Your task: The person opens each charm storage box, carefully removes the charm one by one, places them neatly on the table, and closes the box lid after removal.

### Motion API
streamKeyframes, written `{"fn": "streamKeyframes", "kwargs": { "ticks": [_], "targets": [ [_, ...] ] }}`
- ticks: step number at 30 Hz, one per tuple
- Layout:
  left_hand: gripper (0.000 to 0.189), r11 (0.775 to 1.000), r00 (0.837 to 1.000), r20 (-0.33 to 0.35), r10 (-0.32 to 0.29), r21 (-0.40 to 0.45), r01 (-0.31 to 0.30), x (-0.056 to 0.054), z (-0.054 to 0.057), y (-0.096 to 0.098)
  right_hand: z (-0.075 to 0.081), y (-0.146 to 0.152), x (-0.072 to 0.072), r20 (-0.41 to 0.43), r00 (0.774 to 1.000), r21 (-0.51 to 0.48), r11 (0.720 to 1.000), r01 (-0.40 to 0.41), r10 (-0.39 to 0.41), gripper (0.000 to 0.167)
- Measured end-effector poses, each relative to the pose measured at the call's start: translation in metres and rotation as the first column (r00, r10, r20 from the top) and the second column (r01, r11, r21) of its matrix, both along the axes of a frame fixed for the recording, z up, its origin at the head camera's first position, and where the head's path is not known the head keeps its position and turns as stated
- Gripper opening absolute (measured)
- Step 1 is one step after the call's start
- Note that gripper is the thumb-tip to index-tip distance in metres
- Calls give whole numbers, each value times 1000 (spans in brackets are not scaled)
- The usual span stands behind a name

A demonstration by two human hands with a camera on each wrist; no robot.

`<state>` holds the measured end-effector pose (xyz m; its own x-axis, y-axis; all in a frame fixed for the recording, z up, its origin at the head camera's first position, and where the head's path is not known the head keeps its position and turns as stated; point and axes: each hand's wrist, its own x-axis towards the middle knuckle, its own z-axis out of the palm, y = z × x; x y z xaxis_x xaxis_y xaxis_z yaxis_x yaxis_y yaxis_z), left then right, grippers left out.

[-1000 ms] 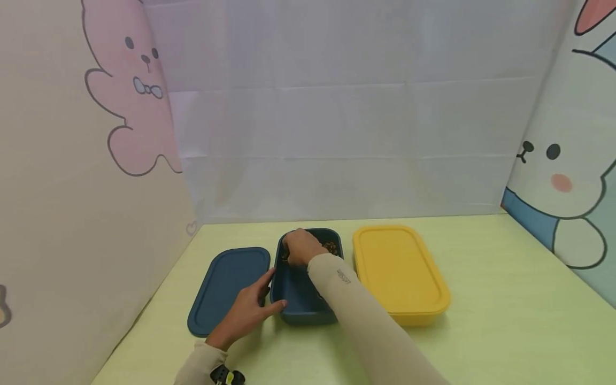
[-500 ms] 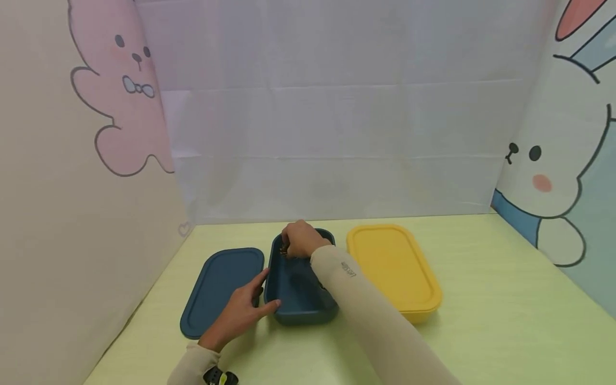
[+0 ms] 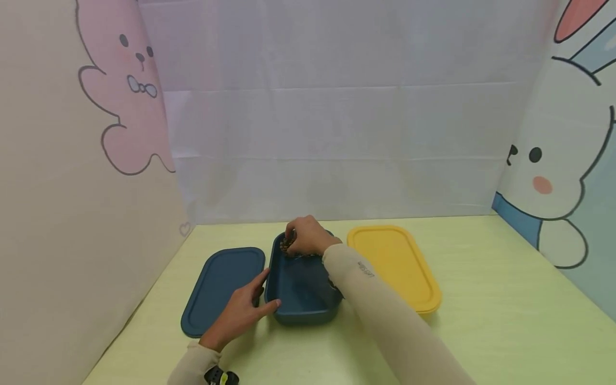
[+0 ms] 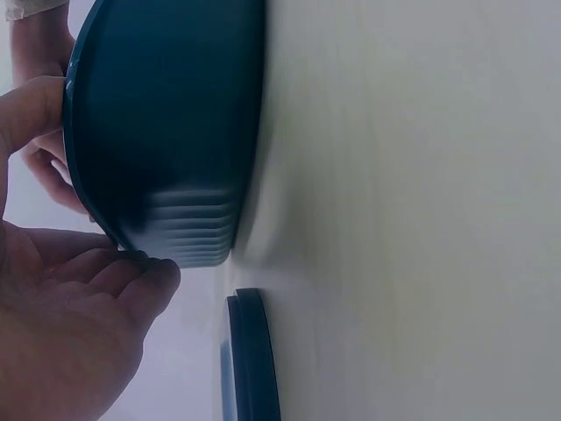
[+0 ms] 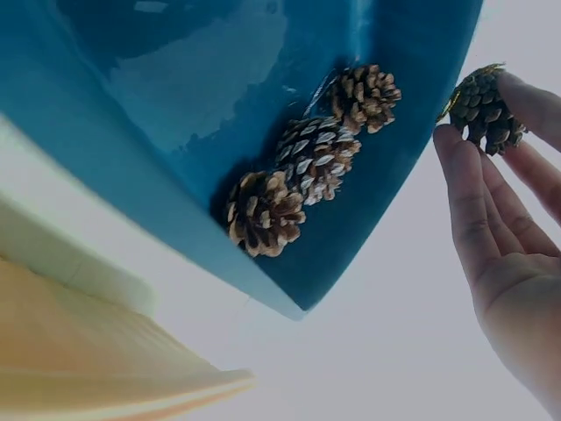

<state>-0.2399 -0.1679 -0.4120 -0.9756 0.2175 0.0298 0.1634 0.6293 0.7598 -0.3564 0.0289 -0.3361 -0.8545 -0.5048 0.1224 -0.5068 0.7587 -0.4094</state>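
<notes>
My right hand (image 3: 310, 235) pinches a pine cone (image 5: 486, 110) between thumb and fingertips, close over the far end of the dark blue box (image 3: 303, 289). A gold thread loop shows on the pine cone in the right wrist view. Three more cones lie in a row along one end inside the box: a brown cone (image 5: 263, 215), a white-tipped cone (image 5: 317, 158) and another brown cone (image 5: 364, 96). My left hand (image 3: 240, 313) rests at the box's near left corner, its thumb and extended fingers spread along the rim.
The flat blue lid (image 3: 223, 289) lies on the pale yellow-green table (image 3: 505, 299) left of the box. To the right stands a yellow box with its lid (image 3: 394, 267) on. A white sheet (image 3: 337, 117) hangs behind the table.
My right hand has risen from inside the box toward its far rim, bringing the pine cone up into sight. The left hand has kept its place at the box's corner.
</notes>
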Motion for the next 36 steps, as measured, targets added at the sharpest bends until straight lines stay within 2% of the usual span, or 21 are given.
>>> {"fn": "streamKeyframes", "kwargs": {
  "ticks": [7,19,29,36],
  "targets": [
    [86,1000,1000,-2,1,1,-1,-2,-2,2,6,4,6,22,998,-68,996,-56,57,30],
    [84,1000,1000,15,4,-3,-4,-5,-2,5,10,9,14,12,991,-134,982,-131,134,27],
    [85,1000,1000,22,1,17,-1,-5,-4,6,19,10,24,-21,974,-149,962,-228,227,29],
    [86,999,999,38,3,39,-4,-5,-3,8,25,14,35,-15,963,-169,949,-267,268,30]
  ]
}}
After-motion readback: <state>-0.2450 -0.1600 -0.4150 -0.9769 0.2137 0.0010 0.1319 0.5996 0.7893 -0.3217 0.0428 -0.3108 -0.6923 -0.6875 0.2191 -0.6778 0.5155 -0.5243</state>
